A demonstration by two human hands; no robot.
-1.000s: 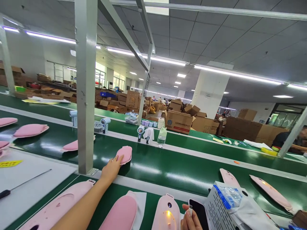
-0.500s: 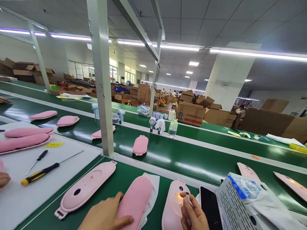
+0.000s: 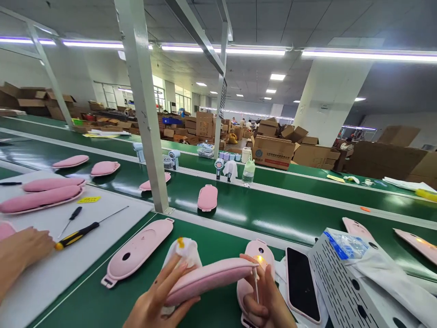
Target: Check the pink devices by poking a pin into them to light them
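Note:
My left hand (image 3: 160, 298) grips a long pink padded piece (image 3: 211, 279) from below and holds it lifted and level over the green bench. My right hand (image 3: 264, 303) pinches a thin white stick (image 3: 255, 280), and its fingers touch the right end of the padded piece. Just behind that end lies a pink shell (image 3: 251, 284) with a small orange light glowing on it. A white cloth (image 3: 186, 249) with a yellow spot lies under the left end of the padded piece.
A flat pink shell (image 3: 139, 250) lies to the left, a black phone (image 3: 302, 287) and a perforated white box (image 3: 341, 278) to the right. Another person's hand (image 3: 20, 255) rests on the white mat by a yellow-handled screwdriver (image 3: 78, 234). A metal post (image 3: 146, 118) stands ahead; pink pads (image 3: 207, 198) lie on the conveyor.
My left hand came back from the pad on the conveyor and picked the pink padded piece up off the white cloth. My right hand rose beside the lit shell.

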